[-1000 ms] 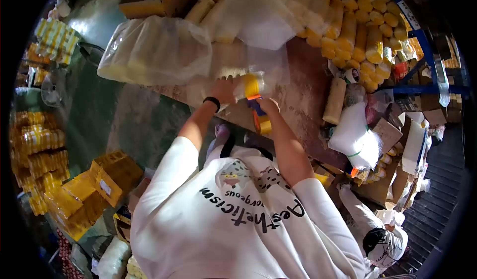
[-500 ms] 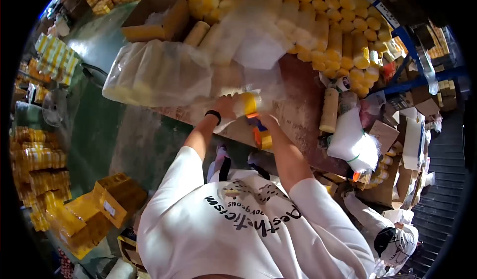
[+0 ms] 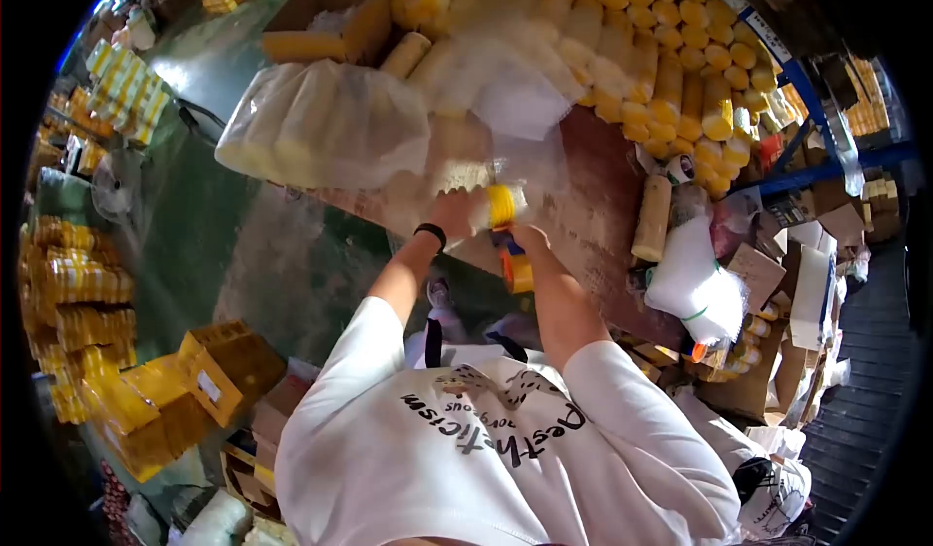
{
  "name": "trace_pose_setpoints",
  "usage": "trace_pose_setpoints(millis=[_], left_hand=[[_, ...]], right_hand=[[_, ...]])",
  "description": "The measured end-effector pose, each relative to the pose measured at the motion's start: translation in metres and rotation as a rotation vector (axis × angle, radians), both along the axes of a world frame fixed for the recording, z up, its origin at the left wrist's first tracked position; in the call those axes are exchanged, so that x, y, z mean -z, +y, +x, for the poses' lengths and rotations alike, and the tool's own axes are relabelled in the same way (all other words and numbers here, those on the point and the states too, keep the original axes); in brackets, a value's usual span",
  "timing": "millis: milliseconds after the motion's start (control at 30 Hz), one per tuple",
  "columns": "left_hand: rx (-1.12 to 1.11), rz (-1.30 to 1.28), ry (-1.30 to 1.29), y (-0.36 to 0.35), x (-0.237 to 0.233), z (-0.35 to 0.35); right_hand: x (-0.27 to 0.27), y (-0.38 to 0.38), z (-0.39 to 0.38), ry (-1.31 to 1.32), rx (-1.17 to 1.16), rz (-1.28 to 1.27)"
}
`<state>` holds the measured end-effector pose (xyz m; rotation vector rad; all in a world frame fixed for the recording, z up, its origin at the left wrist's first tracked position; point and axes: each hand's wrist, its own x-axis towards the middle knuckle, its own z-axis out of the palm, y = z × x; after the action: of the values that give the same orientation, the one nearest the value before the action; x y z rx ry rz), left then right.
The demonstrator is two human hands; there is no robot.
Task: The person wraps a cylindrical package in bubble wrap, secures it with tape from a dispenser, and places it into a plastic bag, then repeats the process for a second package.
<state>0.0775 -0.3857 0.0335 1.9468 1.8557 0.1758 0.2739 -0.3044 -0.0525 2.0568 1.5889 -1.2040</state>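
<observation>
In the middle of the head view, my left hand (image 3: 457, 213) is closed around a pale, clear-wrapped bundle (image 3: 520, 196) at the table's near edge. A band of yellow tape (image 3: 501, 206) runs around the bundle, close to its right end. My right hand (image 3: 530, 241) grips a tape dispenser (image 3: 509, 245) with blue and orange parts, just below the band. The dispenser's roll of yellow tape (image 3: 519, 274) hangs toward my body. Most of the bundle's left part is hidden behind my left hand.
Large clear plastic bags (image 3: 321, 128) lie on the brown tabletop (image 3: 593, 215), left and back. Behind them are an open carton (image 3: 330, 21) and stacked yellow-ended rolls (image 3: 671, 40). A pale roll (image 3: 651, 217) lies at right. Another person (image 3: 777, 493) is low at right.
The dispenser has dropped slightly away from the bundle, and its orange edge no longer overlaps the tape band. The yellow band shows more fully. The whole view has shifted a little.
</observation>
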Motion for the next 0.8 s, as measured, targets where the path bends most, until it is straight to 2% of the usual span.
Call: trace_pose_setpoints(millis=[33,67,100,167,200,300,333,433,533,600,700,800], left_hand=[[-0.016,0.008,0.025,-0.004,0.0,0.003],[-0.042,0.034,0.125,-0.008,0.011,0.007],[-0.028,0.158,0.258,-0.014,0.022,0.013],[0.007,0.386,0.53,-0.032,0.037,0.026],[-0.012,0.265,0.605,-0.037,0.042,0.037],[-0.045,0.313,0.689,-0.038,0.043,0.043],[-0.045,0.328,0.717,-0.037,0.045,0.041],[-0.066,0.285,0.698,-0.011,0.054,0.024],[-0.036,0.106,0.406,0.017,0.037,-0.003],[-0.03,0.039,0.236,0.03,0.035,-0.018],[-0.049,0.038,0.059,0.041,0.045,-0.035],[-0.036,-0.048,-0.018,0.053,0.033,-0.048]], right_hand=[[0.006,-0.003,0.003,0.013,-0.067,0.046],[0.012,-0.009,0.006,-0.023,-0.232,0.205],[0.018,-0.008,0.008,-0.016,-0.155,0.141],[-0.005,-0.017,0.006,-0.01,0.001,0.002],[0.004,-0.015,0.008,-0.014,-0.147,0.113],[0.082,-0.001,0.038,0.452,0.219,-0.156],[0.073,-0.01,0.04,0.529,0.282,-0.18],[0.01,-0.028,0.042,0.631,0.364,-0.265],[-0.027,-0.006,0.022,0.547,0.224,-0.25],[-0.043,0.008,0.009,0.5,0.125,-0.101],[-0.048,0.04,-0.005,0.099,-0.302,0.221],[-0.095,0.058,-0.046,-0.036,-0.333,-0.053]])
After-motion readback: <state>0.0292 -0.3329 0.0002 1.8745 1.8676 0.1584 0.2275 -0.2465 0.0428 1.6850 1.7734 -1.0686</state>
